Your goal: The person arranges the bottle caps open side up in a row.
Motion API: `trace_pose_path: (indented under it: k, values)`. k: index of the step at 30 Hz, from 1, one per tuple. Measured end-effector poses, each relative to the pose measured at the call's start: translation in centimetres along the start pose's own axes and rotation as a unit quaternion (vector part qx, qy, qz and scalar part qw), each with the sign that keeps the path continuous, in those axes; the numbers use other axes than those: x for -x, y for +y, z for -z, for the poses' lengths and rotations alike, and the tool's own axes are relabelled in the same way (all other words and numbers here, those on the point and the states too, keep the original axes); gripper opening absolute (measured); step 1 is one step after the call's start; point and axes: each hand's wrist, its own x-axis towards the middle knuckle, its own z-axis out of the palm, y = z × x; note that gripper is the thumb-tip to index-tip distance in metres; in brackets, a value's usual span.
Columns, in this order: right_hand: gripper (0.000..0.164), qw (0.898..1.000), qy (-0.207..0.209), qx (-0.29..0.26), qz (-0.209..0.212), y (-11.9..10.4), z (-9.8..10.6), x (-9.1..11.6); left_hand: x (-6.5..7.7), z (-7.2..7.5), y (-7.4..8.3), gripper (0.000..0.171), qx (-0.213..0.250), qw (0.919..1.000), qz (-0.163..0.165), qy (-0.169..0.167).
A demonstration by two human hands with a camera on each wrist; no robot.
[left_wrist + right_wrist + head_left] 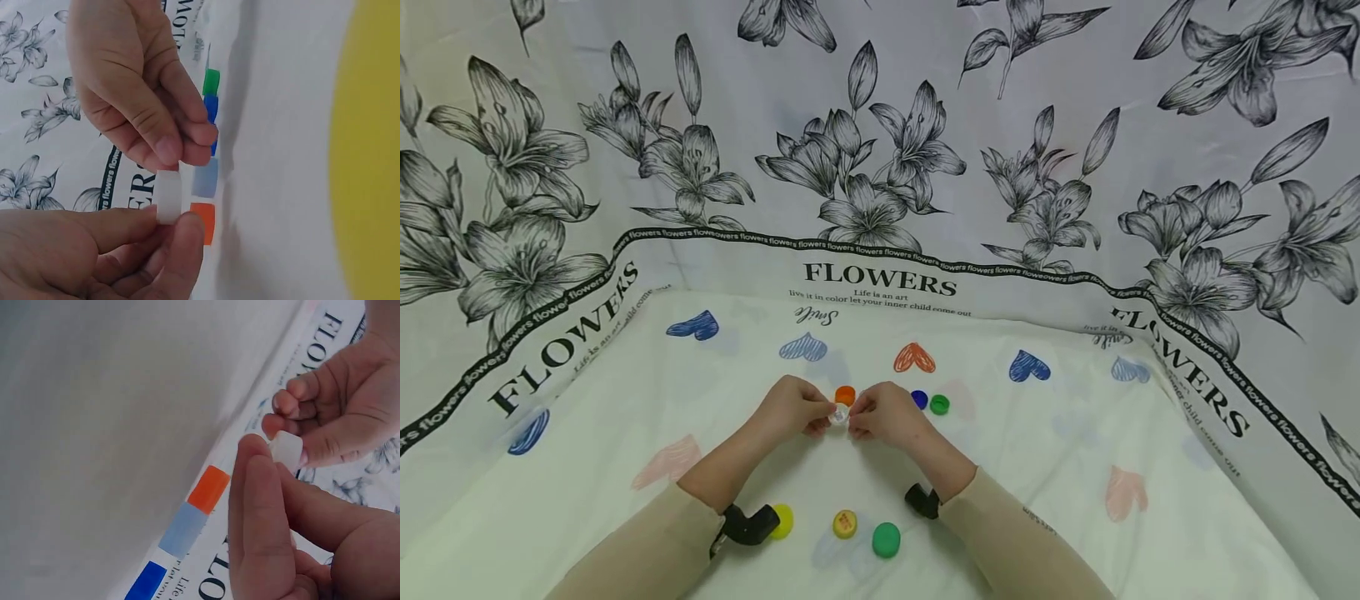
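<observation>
In the head view a small white bottle cap (839, 415) is held up near the middle of the cloth. My left hand (792, 408) pinches it between thumb and fingers. Close against its other side is my right hand (889, 414), fingers bent; in the left wrist view the right fingertips (169, 152) meet the cap's edge, but a pinch cannot be made out. Just beyond the hands is a row of caps: orange (846, 395), light blue (205, 177), dark blue (919, 400) and green (939, 405). The right hand hides the light blue cap in the head view.
Nearer me lie a yellow cap (782, 521), a yellow cap with red print (845, 524) and a larger green cap (886, 540). Black wrist mounts (751, 526) project from both sleeves. Behind the white cloth (1030, 467) hangs a flower-printed curtain (1045, 75).
</observation>
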Motion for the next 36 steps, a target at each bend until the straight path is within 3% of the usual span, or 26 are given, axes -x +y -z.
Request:
trace_pose_path:
  k: [7, 14, 17, 20, 24, 26, 32, 36]
  values:
    - [0.004, 0.998, -0.021, 0.043, -0.029, 0.5, 0.3, -0.5, 0.1, -0.4, -0.2, 0.013, -0.024, 0.9997, -0.006, 0.002]
    - [0.018, 0.998, -0.046, 0.037, -0.018, 1.0, 0.6, -0.4, 0.1, -0.3, -0.2, 0.011, -0.062, 0.9981, 0.0, 0.002]
    - [0.018, 0.995, -0.062, 0.074, -0.003, 0.6, 1.0, 0.3, 0.3, -0.1, 0.2, 0.011, -0.093, 0.9957, 0.004, -0.005]
    - [0.014, 0.979, -0.1, 0.174, 0.024, 0.0, 1.2, 2.0, 0.8, 0.2, 0.8, 0.012, -0.124, 0.9922, 0.011, -0.015]
    - [0.027, 0.935, -0.182, 0.299, 0.057, -1.3, 0.4, 4.8, 1.7, 0.5, 1.7, 0.012, -0.131, 0.991, 0.011, -0.026]
    - [0.033, 0.921, -0.208, 0.324, 0.059, -1.9, -0.4, 5.8, 2.0, 0.6, 2.0, 0.013, -0.123, 0.9919, 0.009, -0.029]
    - [0.024, 0.906, -0.217, 0.357, 0.071, -2.2, -2.0, 6.5, 2.3, 0.5, 2.4, 0.013, -0.11, 0.9932, -0.005, -0.04]
    - [0.018, 0.907, -0.221, 0.347, 0.093, -1.9, -1.7, 6.2, 2.3, 0.6, 2.4, 0.012, -0.096, 0.992, -0.032, -0.075]
